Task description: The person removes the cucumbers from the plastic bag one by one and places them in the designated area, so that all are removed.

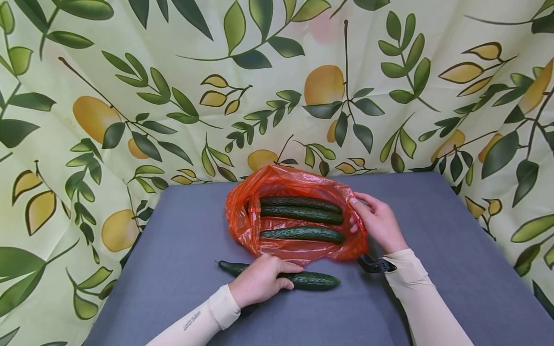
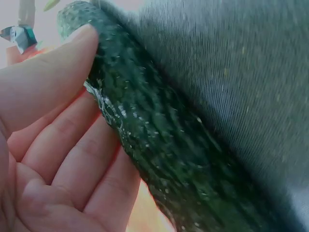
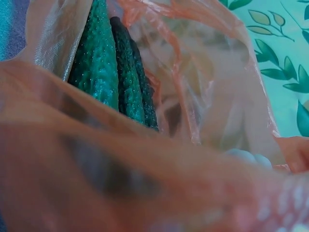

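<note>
A red plastic bag (image 1: 242,226) lies with its mouth spread, and three cucumbers (image 1: 303,233) rest side by side inside it. In front of the bag, the left hand (image 1: 259,278) grips another cucumber (image 1: 318,281) from above; in the left wrist view the thumb and fingers lie along the cucumber (image 2: 145,116). At the bag's right edge the right hand (image 1: 378,221) holds the plastic, thumb on the outer side and fingers partly hidden. The right wrist view shows the bag (image 3: 207,87) close up, with cucumbers (image 3: 99,63) inside.
A grey cloth-covered table (image 1: 182,221) carries the bag and the cucumbers. Behind it and at both sides hangs a cloth (image 1: 277,48) printed with leaves and fruit. A dark band (image 1: 375,264) is at the right wrist.
</note>
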Demonstrator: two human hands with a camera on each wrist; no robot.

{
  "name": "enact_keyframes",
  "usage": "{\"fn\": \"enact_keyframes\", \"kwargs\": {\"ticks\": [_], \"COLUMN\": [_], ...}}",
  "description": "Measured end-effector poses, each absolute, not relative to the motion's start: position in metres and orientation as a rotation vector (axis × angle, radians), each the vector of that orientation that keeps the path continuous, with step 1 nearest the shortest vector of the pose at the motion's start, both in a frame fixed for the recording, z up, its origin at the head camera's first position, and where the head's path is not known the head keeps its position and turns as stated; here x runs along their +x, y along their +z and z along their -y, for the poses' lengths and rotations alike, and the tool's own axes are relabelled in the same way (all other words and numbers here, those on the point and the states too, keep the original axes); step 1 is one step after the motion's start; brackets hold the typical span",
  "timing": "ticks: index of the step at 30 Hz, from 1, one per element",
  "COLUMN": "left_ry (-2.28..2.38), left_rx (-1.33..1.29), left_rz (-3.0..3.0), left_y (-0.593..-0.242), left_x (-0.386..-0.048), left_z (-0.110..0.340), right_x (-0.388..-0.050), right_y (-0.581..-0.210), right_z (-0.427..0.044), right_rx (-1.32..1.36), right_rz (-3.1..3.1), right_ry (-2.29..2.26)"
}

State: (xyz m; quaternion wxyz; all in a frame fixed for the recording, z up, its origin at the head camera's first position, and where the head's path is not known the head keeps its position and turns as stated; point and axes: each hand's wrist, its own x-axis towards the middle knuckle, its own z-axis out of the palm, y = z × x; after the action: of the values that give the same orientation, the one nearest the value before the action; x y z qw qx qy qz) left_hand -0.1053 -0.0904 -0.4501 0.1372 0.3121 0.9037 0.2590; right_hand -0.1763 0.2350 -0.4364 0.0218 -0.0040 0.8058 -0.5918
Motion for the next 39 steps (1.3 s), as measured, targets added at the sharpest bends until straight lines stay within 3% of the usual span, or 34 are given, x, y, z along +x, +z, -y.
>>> {"fn": "enact_keyframes", "kwargs": {"ticks": [20, 29, 39], "left_ry": [0.863, 0.944, 0.823], "left_rx": [1.011, 0.922, 0.782], "left_rz": [-2.649, -2.656, -2.684], "left_y": [-0.428, -0.407, -0.42], "left_x": [-0.112, -0.152, -0.194], "left_z": [0.087, 0.076, 0.061], "right_x": [-0.176, -0.176, -0.175], "right_y": [-0.439, -0.44, -0.438], "right_z": [-0.236, -0.236, -0.235], "right_rx": [-0.017, -0.021, -0.01], "right_rz": [-2.485, -2.479, -2.467], "right_ry": [-1.83, -1.837, -1.857]}}
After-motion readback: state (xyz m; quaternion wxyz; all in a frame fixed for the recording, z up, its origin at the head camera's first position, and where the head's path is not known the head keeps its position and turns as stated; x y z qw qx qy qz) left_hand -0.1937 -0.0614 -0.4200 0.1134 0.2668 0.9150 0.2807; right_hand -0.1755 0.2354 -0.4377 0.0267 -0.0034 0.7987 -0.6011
